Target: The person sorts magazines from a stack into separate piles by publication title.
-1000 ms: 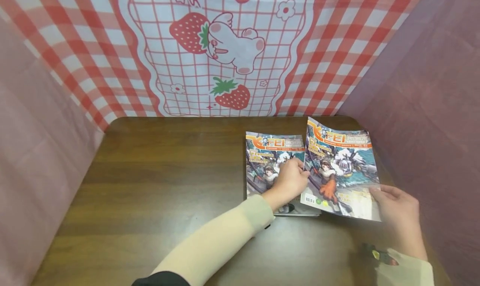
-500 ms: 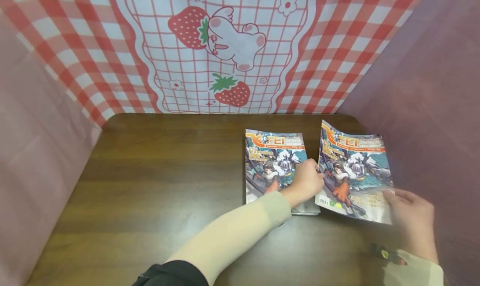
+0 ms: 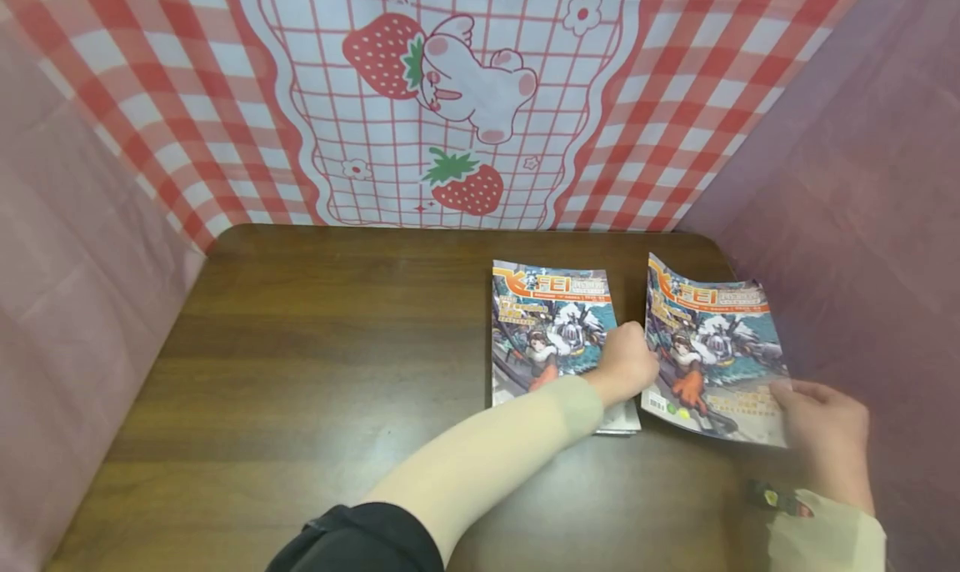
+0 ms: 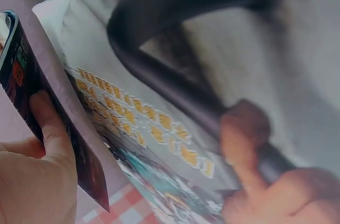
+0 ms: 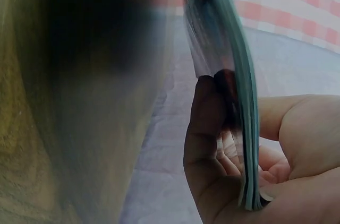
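A magazine (image 3: pixel 716 359) with a colourful illustrated cover and an orange title is held tilted at the right of the table, its top left corner curling up. My left hand (image 3: pixel 628 362) pinches its left edge; the left wrist view shows the thumb (image 4: pixel 50 123) lying along it. At the lower right edge my right hand (image 3: pixel 825 430) grips it, and the right wrist view has its pages edge-on between thumb and fingers (image 5: pixel 204 134). A matching magazine (image 3: pixel 551 322) lies flat beside it, partly covered by my left forearm, with layered edges at its lower right corner.
The brown wooden table (image 3: pixel 322 347) extends to the left and front. A red-and-white checked cloth (image 3: pixel 465 97) with strawberries hangs along the back edge. Pinkish fabric (image 3: pixel 855 222) walls off the right side, close to my right hand, and another stands at the left.
Both hands have carried the held magazine to the right and slightly down, away from the one lying flat. The flat magazine has stayed in place on the table.
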### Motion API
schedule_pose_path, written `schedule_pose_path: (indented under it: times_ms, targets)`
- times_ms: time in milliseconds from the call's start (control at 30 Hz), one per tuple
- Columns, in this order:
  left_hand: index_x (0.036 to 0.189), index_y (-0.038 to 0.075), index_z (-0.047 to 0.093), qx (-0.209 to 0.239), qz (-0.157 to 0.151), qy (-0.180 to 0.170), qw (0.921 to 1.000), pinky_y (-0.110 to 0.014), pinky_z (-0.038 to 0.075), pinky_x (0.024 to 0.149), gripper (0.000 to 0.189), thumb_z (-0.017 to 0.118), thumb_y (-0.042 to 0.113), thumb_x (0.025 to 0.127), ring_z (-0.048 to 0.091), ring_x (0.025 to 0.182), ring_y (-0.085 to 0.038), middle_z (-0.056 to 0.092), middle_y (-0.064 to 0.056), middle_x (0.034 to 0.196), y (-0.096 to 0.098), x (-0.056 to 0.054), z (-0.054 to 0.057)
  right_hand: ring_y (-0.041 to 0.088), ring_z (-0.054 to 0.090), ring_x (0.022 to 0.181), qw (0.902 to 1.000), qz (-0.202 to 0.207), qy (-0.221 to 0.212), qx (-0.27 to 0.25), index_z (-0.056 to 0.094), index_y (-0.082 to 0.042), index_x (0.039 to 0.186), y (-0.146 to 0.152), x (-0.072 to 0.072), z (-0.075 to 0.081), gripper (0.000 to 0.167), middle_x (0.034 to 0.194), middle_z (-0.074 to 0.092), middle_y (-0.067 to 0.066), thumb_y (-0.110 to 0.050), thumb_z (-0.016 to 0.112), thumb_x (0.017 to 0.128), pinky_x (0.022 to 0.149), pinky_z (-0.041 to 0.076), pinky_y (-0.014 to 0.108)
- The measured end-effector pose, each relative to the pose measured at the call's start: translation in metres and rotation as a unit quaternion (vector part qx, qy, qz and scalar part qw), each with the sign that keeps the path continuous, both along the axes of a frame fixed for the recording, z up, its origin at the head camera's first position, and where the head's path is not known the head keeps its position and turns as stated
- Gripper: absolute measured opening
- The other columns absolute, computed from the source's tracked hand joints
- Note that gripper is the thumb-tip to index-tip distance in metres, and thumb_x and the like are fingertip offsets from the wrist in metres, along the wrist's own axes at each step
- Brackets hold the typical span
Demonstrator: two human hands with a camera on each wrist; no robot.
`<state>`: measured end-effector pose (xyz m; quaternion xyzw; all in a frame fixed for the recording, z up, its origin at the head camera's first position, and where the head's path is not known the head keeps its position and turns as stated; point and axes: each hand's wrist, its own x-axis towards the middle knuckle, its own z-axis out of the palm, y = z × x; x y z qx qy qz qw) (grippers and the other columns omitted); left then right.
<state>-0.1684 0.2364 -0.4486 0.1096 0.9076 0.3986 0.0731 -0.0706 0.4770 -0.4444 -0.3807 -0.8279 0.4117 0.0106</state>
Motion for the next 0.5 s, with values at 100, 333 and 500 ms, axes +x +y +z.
schedule_pose_path:
  times_ms: [100, 333, 500]
  targets:
    - [0.07, 0.013, 0.062, -0.015, -0.013, 0.012, 0.9997, -0.02, 0.051, 0.065, 0.02, 0.079, 0.011, 0.079, 0.063, 0.069, -0.013, 0.062, 0.002, 0.07, 0.005, -0.002, -0.002, 0.017, 0.063, 0.072, 1.0, 0.004, -0.006, 0.003, 0.054, 0.001, 0.144, 0.003, -0.002, -0.003, 0.071, 0.091, 0.067, 0.002, -0.05, 0.065, 0.096, 0.061, 0.051, 0.03]
    - [0.061, 0.017, 0.052, -0.028, -0.029, 0.006, 0.9991, -0.021, 0.05, 0.058, 0.029, 0.076, 0.006, 0.075, 0.058, 0.062, -0.012, 0.061, 0.001, 0.065, 0.012, -0.003, -0.008, 0.016, 0.061, 0.074, 0.9996, 0.019, -0.015, 0.015, 0.051, 0.006, 0.144, 0.006, -0.006, -0.008, 0.071, 0.114, 0.065, 0.021, -0.046, 0.064, 0.098, 0.062, 0.05, 0.029]
    - [0.057, 0.018, 0.045, -0.023, -0.04, 0.01, 0.9989, -0.022, 0.045, 0.051, 0.036, 0.076, 0.006, 0.072, 0.052, 0.058, -0.012, 0.056, 0.002, 0.061, 0.013, -0.002, -0.007, 0.018, 0.061, 0.077, 0.9991, 0.026, -0.024, 0.025, 0.051, 0.007, 0.142, 0.01, -0.008, -0.012, 0.071, 0.119, 0.062, 0.025, -0.048, 0.061, 0.099, 0.061, 0.05, 0.03]
